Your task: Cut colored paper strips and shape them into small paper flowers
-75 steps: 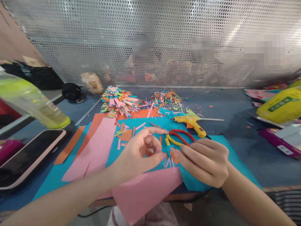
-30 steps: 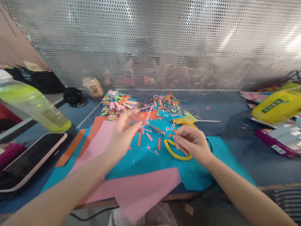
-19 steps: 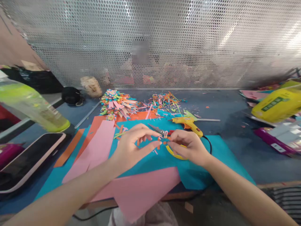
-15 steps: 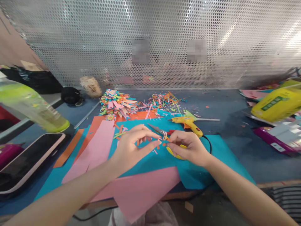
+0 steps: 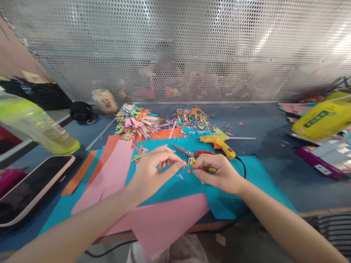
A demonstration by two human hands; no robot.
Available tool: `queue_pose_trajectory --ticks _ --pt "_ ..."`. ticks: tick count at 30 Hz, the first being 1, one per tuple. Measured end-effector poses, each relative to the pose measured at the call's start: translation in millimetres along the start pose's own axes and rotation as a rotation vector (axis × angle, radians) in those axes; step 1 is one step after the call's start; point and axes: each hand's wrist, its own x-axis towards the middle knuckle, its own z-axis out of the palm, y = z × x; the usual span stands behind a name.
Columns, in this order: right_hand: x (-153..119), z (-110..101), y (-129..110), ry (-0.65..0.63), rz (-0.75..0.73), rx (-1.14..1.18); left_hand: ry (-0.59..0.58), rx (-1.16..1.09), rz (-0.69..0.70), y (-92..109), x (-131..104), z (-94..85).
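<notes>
Over the blue paper sheet (image 5: 175, 191), my left hand (image 5: 153, 170) pinches a tiny pink paper strip, mostly hidden at its thumb and index fingertips. My right hand (image 5: 221, 171) is closed in a pinch on a small orange paper strip (image 5: 194, 165). A curled pink loop (image 5: 189, 160) shows between both sets of fingertips; I cannot tell which hand bears it. Scissors (image 5: 186, 150) lie open-bladed behind and partly under my right hand. Small orange and pink paper scraps (image 5: 180, 176) are scattered below the fingertips.
A yellow glue gun (image 5: 219, 141) lies behind my right hand. Further back stand a layered paper-strip decoration (image 5: 134, 120) and a heap of paper clippings (image 5: 189, 116). Pink sheets (image 5: 170, 219) overhang the front edge. A phone (image 5: 35, 186) and bottle (image 5: 41, 124) are left, a yellow packet (image 5: 320, 120) right.
My right hand has shifted slightly left, with the pink loop and orange strip. The left fingertips have drawn back a little and closed tighter.
</notes>
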Motion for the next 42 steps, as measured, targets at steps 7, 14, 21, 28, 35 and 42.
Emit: queue_pose_trajectory --ticks 7,14,21,28,35,42 --pt "-1 0 3 -0.015 -0.019 -0.067 -0.003 0.02 -0.02 1 1 0.5" --pt "-1 -1 4 -0.012 -0.078 -0.114 -0.014 -0.001 -0.057 1 0 1.5" --pt "0 0 4 -0.009 -0.087 -0.147 -0.033 -0.047 -0.101 -1 -1 2.6" --pt "-1 -1 3 -0.016 -0.049 -0.108 -0.038 -0.059 -0.087 -1 0 0.6" --pt "0 0 3 0.074 0.008 -0.032 0.106 -0.039 -0.014 -4 -2 -2.4" --pt "7 -1 9 0.309 0.195 0.167 0.648 -0.423 0.135 -5 14 -19.9"
